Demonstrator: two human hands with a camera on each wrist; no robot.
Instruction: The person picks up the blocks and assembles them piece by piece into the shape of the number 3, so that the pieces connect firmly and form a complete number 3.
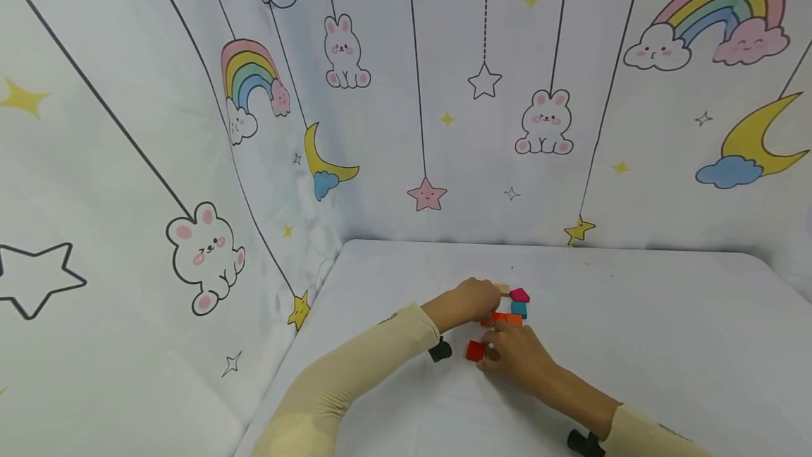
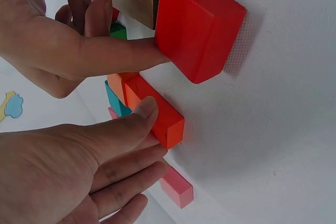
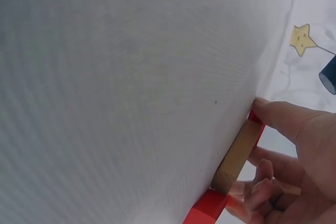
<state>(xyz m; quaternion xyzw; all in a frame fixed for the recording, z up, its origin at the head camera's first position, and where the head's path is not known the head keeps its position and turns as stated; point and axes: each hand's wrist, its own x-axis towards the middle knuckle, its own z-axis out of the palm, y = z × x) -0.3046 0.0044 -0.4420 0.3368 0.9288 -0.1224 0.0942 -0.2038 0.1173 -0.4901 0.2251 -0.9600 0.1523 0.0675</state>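
My left hand (image 1: 476, 300) is over the left side of a small group of blocks. In the left wrist view its thumb lies along an orange block (image 2: 170, 124), with the fingers at the far side, pinching it. Nearer my body, my right hand (image 1: 517, 355) holds a red block (image 1: 475, 350) between thumb and index finger. A plain wooden block (image 3: 236, 156) stands against that red block, under the right palm. Another red block (image 3: 207, 208) sits beside the wood, mostly hidden from above by the right hand.
Beyond the hands lie a second orange block (image 1: 514, 319), a blue block (image 1: 519, 309), a magenta five-sided block (image 1: 520, 295) and a light wooden block (image 1: 502, 289). A pink block (image 2: 178, 187) is by the left fingers. The white table (image 1: 666, 344) meets patterned cloth walls.
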